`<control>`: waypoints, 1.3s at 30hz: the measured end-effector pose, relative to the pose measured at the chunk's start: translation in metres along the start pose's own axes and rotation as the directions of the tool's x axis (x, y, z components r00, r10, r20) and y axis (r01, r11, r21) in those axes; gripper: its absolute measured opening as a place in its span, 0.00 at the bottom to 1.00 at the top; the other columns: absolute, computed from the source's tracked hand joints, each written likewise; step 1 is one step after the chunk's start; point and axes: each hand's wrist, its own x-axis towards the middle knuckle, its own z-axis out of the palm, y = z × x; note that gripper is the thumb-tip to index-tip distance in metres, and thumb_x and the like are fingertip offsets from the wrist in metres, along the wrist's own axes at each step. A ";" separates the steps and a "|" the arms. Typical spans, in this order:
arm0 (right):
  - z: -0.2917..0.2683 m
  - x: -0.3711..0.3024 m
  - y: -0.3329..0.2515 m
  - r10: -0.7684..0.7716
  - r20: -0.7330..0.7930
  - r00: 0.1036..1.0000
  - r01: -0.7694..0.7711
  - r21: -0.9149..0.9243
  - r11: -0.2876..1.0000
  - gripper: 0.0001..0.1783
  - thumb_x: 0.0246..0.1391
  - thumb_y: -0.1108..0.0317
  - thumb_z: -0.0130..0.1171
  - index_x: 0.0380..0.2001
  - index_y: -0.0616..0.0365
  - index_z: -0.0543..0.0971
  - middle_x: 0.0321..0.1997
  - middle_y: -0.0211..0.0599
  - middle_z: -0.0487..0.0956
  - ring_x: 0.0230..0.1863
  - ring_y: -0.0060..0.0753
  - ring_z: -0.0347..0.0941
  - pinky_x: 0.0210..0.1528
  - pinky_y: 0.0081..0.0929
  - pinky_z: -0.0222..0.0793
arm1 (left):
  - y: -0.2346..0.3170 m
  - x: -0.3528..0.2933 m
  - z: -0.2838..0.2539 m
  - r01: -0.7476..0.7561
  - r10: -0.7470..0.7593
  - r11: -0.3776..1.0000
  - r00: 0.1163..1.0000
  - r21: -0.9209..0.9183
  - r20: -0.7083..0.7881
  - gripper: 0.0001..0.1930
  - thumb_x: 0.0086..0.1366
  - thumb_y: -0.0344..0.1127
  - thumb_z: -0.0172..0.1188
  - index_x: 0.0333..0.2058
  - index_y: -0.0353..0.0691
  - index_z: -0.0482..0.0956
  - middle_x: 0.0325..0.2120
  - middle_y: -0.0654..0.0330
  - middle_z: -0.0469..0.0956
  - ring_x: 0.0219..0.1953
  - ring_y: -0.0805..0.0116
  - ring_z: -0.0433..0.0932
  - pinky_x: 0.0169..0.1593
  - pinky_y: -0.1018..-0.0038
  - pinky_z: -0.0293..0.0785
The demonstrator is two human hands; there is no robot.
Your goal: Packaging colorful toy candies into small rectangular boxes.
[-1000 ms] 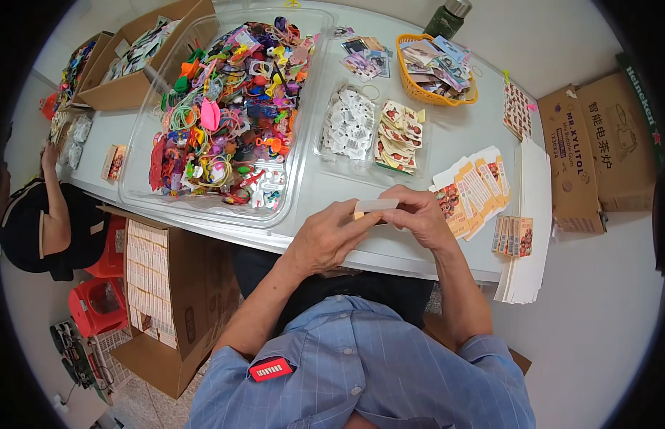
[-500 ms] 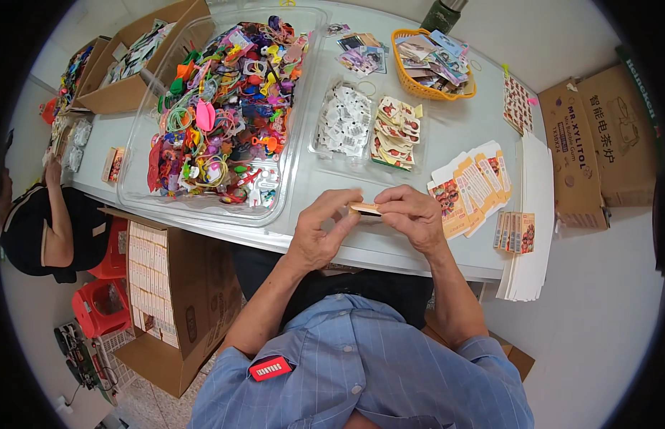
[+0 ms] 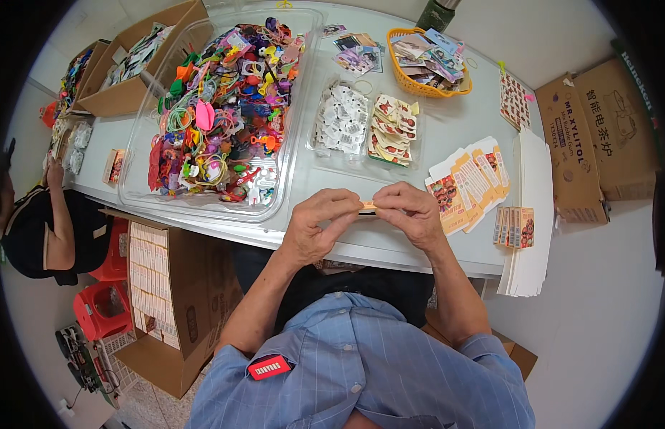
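Above the table's near edge, a small orange-and-cream card box is pinched between both hands. My left hand grips its left end with thumb and fingertips, and my right hand grips the right end. Fingers cover most of the box. Just right of my right hand lies a fan of flat printed cartons. Small filled boxes stand in a row further right. Beyond the hands, a clear tray holds white printed packets and, beside them, cream-and-red cards.
A large clear bin heaped with colourful plastic trinkets takes up the left. At the back stand a yellow basket of cards and a dark green flask. Cardboard cartons flank the right side. A co-worker sits far left.
My left fingers, apart from the box's end half a second ago, have closed onto it. The box now lies more hidden between both hands.
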 end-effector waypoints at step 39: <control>-0.175 -0.164 -0.072 0.066 -0.765 0.640 -0.699 -0.545 0.463 0.29 0.54 0.66 0.70 0.58 0.61 0.75 0.56 0.47 0.76 0.54 0.39 0.73 0.59 0.35 0.70 | -0.016 -0.026 0.061 0.313 -0.313 0.949 0.950 -0.044 0.012 0.08 0.69 0.28 0.65 0.45 0.34 0.83 0.41 0.60 0.83 0.40 0.74 0.79 0.47 0.77 0.76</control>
